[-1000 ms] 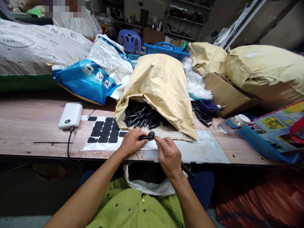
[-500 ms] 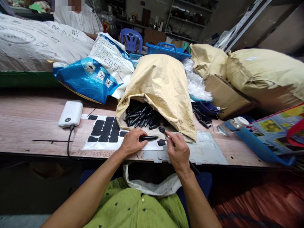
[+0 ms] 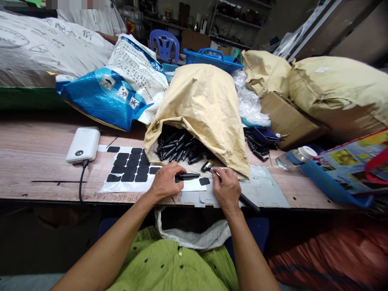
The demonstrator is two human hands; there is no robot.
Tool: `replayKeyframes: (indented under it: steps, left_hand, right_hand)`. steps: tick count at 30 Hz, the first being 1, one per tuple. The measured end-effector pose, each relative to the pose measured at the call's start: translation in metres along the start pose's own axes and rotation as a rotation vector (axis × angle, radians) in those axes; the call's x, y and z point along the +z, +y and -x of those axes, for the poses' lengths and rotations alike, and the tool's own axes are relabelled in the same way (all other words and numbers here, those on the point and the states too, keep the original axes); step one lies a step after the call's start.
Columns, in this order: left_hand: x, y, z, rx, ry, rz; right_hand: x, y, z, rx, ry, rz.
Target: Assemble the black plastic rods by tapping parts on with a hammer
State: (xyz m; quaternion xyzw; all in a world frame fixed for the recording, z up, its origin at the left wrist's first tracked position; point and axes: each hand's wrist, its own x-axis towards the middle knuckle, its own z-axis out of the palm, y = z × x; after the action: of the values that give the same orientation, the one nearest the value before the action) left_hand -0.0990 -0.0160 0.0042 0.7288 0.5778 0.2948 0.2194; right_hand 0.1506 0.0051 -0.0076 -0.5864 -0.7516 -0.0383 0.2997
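My left hand (image 3: 165, 180) is closed around one end of a slim black pen-like part (image 3: 191, 176), which lies level and points right. In my right hand (image 3: 227, 188) is a small hammer (image 3: 207, 166). Its metal head sits just beyond the tip of the black part, and its black grip sticks out below the hand. Several similar black parts (image 3: 178, 150) spill from the mouth of a tan woven sack (image 3: 200, 93). Beside my left hand lies a white sheet with rows of black rounded patches (image 3: 130, 161). One separate black patch (image 3: 204, 181) lies between my hands.
A white power bank (image 3: 83, 144) with a black cable stands at the left. Behind it slumps a blue and white bag (image 3: 118, 89). To the right are more black parts (image 3: 257, 151), a cardboard box (image 3: 287, 119), a clear jar (image 3: 295, 157) and a blue tray (image 3: 330, 182).
The hammer has turned in my right hand, so its head shows side-on and more of its grip is visible. My left hand keeps the black part in place. The view has shifted slightly.
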Motion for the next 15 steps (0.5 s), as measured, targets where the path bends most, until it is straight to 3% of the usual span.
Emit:
replayKeyframes:
  steps: [15]
  left_hand:
    - [0.0025, -0.0006, -0.0009, -0.012, 0.01, 0.014]
  right_hand:
    - [0.0, 0.0001, 0.0011, 0.016, 0.0, 0.004]
